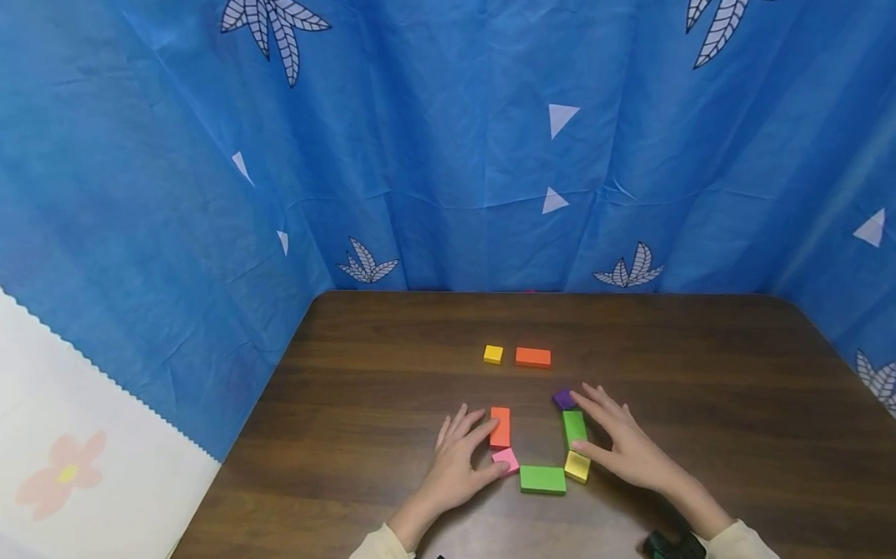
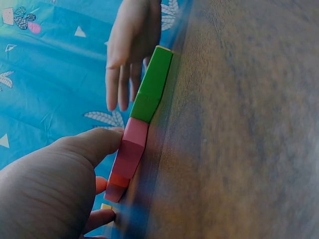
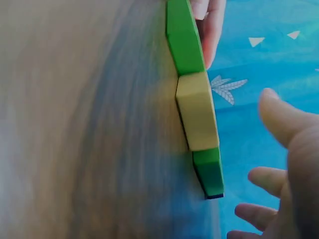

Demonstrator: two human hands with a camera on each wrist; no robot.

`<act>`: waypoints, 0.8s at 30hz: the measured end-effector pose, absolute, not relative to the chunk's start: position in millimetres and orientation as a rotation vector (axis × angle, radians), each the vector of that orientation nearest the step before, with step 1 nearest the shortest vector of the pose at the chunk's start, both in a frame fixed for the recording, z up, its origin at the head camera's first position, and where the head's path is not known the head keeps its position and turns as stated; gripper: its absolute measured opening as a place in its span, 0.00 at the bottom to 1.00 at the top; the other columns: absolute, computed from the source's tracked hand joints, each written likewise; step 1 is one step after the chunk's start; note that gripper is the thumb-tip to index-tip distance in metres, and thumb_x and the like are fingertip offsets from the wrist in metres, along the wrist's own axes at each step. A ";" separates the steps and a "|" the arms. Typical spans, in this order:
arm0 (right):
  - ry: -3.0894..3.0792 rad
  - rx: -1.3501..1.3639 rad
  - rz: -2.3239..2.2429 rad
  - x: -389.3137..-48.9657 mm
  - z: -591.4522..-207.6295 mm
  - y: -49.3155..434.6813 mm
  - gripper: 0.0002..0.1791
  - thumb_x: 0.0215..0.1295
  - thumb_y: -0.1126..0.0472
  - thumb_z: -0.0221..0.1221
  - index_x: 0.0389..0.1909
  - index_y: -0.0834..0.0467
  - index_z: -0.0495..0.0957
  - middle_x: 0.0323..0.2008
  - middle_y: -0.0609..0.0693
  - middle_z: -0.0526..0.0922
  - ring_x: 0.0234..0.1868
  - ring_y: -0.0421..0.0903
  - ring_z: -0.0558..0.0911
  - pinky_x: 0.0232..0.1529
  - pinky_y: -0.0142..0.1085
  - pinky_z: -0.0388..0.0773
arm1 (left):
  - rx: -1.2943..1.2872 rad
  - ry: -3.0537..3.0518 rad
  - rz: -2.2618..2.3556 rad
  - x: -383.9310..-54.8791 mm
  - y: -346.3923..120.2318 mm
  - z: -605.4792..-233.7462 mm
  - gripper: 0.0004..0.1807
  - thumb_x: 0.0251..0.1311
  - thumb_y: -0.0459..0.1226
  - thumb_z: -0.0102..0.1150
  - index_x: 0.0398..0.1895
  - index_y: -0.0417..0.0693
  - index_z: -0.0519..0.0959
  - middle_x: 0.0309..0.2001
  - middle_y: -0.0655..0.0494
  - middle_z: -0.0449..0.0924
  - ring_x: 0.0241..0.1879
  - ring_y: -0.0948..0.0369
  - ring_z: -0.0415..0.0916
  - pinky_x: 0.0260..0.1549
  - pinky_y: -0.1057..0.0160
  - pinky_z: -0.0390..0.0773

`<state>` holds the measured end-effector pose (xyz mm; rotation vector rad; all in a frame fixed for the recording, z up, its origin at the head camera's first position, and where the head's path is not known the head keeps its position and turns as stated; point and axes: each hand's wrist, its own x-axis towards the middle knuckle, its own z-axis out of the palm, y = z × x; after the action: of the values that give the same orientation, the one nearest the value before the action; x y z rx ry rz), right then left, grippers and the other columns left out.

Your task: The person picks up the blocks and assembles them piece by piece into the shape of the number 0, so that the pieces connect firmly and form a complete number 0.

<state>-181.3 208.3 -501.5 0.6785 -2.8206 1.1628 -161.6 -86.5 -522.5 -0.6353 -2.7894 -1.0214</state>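
My left hand is at the left of a loose ring of blocks, its thumb at a pink block and a fingertip at an orange block. In the left wrist view the thumb tip meets the pink block's upper edge. A long green block lies at the near side. On the right, a yellow block, another green block and a purple block form a bent line. My right hand hovers beside these, fingers spread; the right wrist view shows its thumb apart from the yellow block.
Farther back on the brown wooden table lie a small yellow-orange block and a long orange-red block. A blue curtain with leaf prints hangs behind the table. A black wrist device is on the right forearm.
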 end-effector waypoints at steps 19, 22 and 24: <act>-2.864 0.686 0.934 -172.5 -513.5 203.4 0.44 0.58 0.43 0.64 0.73 0.53 0.61 0.73 0.64 0.59 0.73 0.72 0.50 0.67 0.72 0.37 | -0.622 -2.790 -1.046 -161.3 -87.6 -521.7 0.35 0.53 0.54 0.67 0.64 0.50 0.75 0.67 0.49 0.70 0.73 0.42 0.55 0.69 0.36 0.50; -2.867 0.685 0.923 -171.6 -514.0 203.1 0.44 0.58 0.42 0.64 0.73 0.53 0.62 0.73 0.64 0.59 0.73 0.71 0.50 0.67 0.71 0.37 | -0.618 -2.798 -1.045 -160.8 -87.3 -520.3 0.35 0.53 0.53 0.67 0.64 0.50 0.75 0.67 0.49 0.70 0.73 0.42 0.55 0.70 0.36 0.50; -2.871 0.682 0.914 -171.4 -514.5 203.1 0.44 0.58 0.42 0.64 0.73 0.53 0.62 0.73 0.64 0.59 0.73 0.71 0.50 0.67 0.70 0.37 | -0.615 -2.800 -1.048 -161.0 -87.0 -519.6 0.35 0.53 0.53 0.67 0.64 0.49 0.75 0.67 0.49 0.70 0.73 0.43 0.55 0.70 0.36 0.50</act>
<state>-171.4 203.1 -514.5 0.6823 -2.8706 0.9144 -161.0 -87.0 -519.6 -0.6148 -2.7999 -1.0480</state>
